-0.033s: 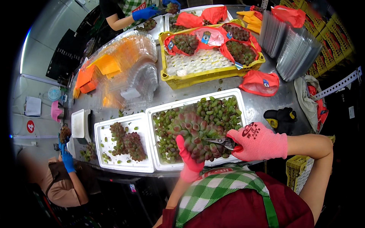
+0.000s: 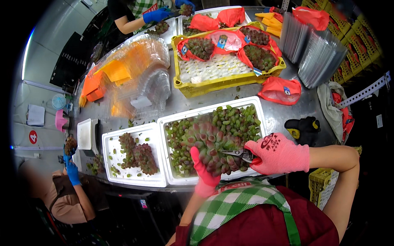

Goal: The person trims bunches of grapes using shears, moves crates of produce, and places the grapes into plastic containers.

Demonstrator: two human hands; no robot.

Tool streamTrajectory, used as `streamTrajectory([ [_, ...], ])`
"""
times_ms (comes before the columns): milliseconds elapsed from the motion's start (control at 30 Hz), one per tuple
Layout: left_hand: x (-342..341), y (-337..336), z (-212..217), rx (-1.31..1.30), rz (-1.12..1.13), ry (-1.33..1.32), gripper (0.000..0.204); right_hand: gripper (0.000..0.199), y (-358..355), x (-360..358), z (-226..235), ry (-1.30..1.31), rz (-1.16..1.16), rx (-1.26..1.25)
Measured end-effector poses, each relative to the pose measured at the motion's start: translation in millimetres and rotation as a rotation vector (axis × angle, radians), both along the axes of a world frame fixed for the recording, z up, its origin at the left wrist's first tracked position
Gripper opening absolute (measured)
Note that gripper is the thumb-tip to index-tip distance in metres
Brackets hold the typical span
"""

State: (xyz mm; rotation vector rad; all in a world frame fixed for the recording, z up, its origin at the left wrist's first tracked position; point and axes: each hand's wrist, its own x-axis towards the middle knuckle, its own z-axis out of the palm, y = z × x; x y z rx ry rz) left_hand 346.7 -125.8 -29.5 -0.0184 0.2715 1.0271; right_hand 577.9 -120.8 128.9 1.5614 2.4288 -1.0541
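A large bunch of red-green grapes (image 2: 213, 143) rests in my left hand (image 2: 204, 174), which wears a pink glove. The thumb shows at the bunch's near left side, while the other fingers are hidden under the grapes. My right hand (image 2: 277, 153), also in a pink glove, is closed round small scissors (image 2: 238, 152). Their blades point left into the right side of the bunch. Below the bunch, a white tray (image 2: 164, 119) holds many loose green and reddish grapes (image 2: 180, 151). Beside it on the left, a second white tray (image 2: 162, 178) bears smaller grape bunches (image 2: 137, 153) and scattered single grapes.
Beyond the trays stands a yellow crate (image 2: 197, 88) with grape bunches in red wrappers. Clear plastic boxes (image 2: 143, 88) lie at left, clear sleeves (image 2: 322, 57) at far right. Black gloves (image 2: 303, 128) lie right of my tray. Two people in blue gloves (image 2: 74, 174) handle grapes at left and far side.
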Motion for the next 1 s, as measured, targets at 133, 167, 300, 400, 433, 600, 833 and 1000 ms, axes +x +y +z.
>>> streamTrajectory([
  [133,22,3,43,-0.247,0.103,0.26,0.048,0.026,-1,-1,-3,-0.008,0.003,0.043],
  [167,15,2,37,-0.198,0.043,0.117,0.048,0.026,0,-1,-2,-0.027,0.009,0.037],
  [300,20,4,50,-0.254,0.064,0.319,0.042,0.027,1,-1,-7,-0.053,0.015,0.072],
  [400,19,5,52,-0.247,0.048,0.315,0.042,0.029,-1,2,-11,-0.043,0.009,0.109],
  [433,17,7,52,-0.281,0.02,0.236,0.043,0.029,-2,4,-13,-0.032,0.004,0.129],
  [600,6,10,12,0.101,-0.02,-0.167,0.051,0.029,-1,14,11,0.007,-0.122,0.021],
  [833,6,4,41,-0.207,0.047,0.234,0.052,0.038,-14,26,-5,0.334,-0.438,-0.052],
  [1000,-2,3,17,-0.175,0.042,0.131,0.057,0.051,-27,11,-43,0.772,-0.638,-0.326],
])
